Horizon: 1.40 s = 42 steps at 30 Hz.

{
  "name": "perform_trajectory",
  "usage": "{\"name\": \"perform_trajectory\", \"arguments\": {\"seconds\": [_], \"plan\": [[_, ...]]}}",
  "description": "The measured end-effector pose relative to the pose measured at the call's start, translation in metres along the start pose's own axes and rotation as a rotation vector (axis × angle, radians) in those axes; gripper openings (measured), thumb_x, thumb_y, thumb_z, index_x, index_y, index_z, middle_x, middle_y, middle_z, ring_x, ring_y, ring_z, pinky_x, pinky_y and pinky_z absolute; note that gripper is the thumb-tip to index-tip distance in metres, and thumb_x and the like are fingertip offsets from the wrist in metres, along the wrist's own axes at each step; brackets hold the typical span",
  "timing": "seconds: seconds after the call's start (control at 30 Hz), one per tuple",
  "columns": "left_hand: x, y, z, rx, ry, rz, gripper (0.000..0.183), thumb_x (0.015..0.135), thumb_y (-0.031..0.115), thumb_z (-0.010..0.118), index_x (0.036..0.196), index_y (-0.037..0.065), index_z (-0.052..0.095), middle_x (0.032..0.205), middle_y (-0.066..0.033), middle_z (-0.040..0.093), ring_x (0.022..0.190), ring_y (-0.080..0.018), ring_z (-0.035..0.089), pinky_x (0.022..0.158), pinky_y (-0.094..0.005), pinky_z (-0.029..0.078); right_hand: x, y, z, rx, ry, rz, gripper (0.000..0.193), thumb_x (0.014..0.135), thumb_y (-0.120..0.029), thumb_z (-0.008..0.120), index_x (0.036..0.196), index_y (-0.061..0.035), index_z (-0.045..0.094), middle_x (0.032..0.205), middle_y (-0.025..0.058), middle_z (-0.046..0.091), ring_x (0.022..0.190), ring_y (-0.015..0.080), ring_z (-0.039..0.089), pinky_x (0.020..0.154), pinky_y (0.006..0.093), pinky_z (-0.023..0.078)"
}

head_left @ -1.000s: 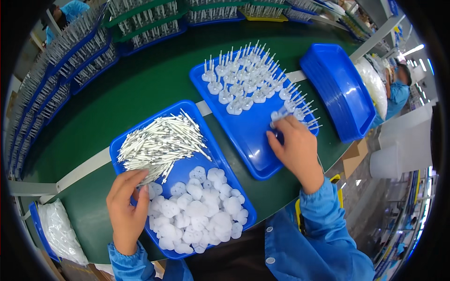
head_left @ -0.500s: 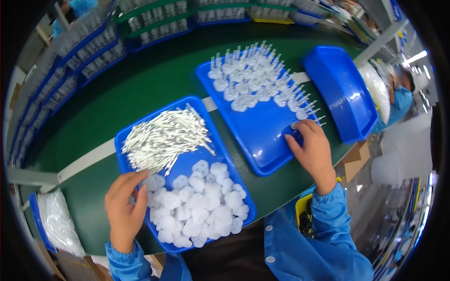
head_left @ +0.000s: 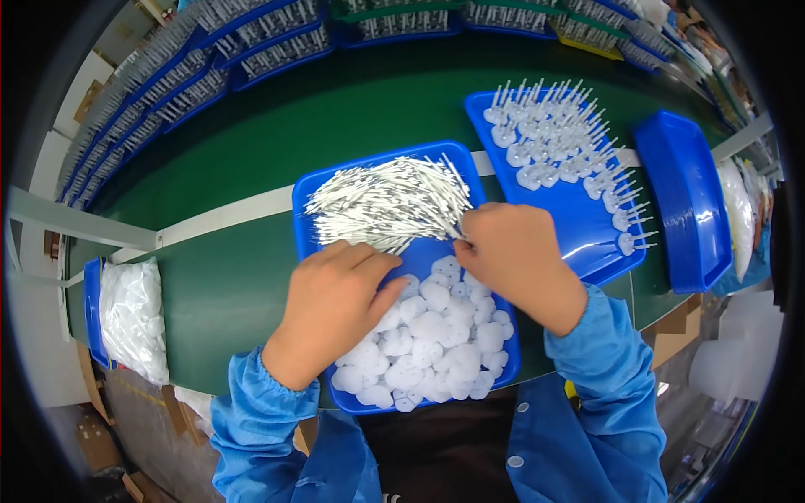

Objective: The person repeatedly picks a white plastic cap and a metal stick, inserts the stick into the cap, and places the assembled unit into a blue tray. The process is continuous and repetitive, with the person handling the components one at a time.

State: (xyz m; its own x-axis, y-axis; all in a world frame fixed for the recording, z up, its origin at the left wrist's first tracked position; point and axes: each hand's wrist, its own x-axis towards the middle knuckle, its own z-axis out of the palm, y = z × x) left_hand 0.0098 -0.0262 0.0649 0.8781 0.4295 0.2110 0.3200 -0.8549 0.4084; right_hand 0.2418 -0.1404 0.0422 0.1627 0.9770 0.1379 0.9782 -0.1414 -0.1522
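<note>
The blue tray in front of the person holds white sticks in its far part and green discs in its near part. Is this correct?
The discs are white, not green, as the head view shows. The blue tray does hold white sticks in its far part, discs nearer.

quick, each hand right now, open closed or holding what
Left hand: half curled over the blue tray; whether it holds anything can't be told.
Right hand: fingers curled in at the white sticks; grip can't be told.
</note>
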Motion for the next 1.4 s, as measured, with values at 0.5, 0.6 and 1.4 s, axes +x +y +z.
{"name": "perform_trajectory", "arguments": {"seconds": [0.5, 0.6, 1.4], "plan": [[0.016, -0.024, -0.010, -0.625, 0.209, -0.201, 0.023, 0.096, 0.000, 0.076, 0.118, 0.007, 0.081, 0.106, -0.0044, 0.068, 0.096, -0.0136, 0.070, 0.066, -0.0280, 0.057, -0.006, 0.002, -0.011, 1.647, 0.095, 0.087, 0.019, 0.103, 0.006, 0.072, 0.122, 0.0034, 0.070, 0.116, 0.0146, 0.080, 0.106, 0.0201, 0.080, 0.090, 0.0327, 0.066], [0.015, -0.027, 0.010, -0.878, 0.389, -0.117, 0.029, 0.097, -0.005, 0.075, 0.124, 0.005, 0.079, 0.113, -0.0050, 0.067, 0.100, -0.0114, 0.068, 0.069, -0.0238, 0.058, 0.012, -0.011, -0.001, 1.546, 0.085, 0.025, 0.025, 0.102, 0.005, 0.076, 0.126, 0.0045, 0.068, 0.121, 0.0168, 0.080, 0.109, 0.0217, 0.080, 0.092, 0.0325, 0.067], [0.008, -0.030, 0.034, -0.757, 0.444, -0.208, 0.043, 0.093, -0.008, 0.077, 0.133, 0.009, 0.081, 0.120, -0.0106, 0.075, 0.100, -0.0154, 0.073, 0.072, -0.0260, 0.061, 0.018, -0.041, 0.012, 0.796, 0.283, 0.016, 0.016, 0.092, -0.009, 0.089, 0.103, -0.0020, 0.079, 0.063, 0.0062, 0.069, 0.052, 0.0127, 0.067, 0.049, 0.0282, 0.049]]}}
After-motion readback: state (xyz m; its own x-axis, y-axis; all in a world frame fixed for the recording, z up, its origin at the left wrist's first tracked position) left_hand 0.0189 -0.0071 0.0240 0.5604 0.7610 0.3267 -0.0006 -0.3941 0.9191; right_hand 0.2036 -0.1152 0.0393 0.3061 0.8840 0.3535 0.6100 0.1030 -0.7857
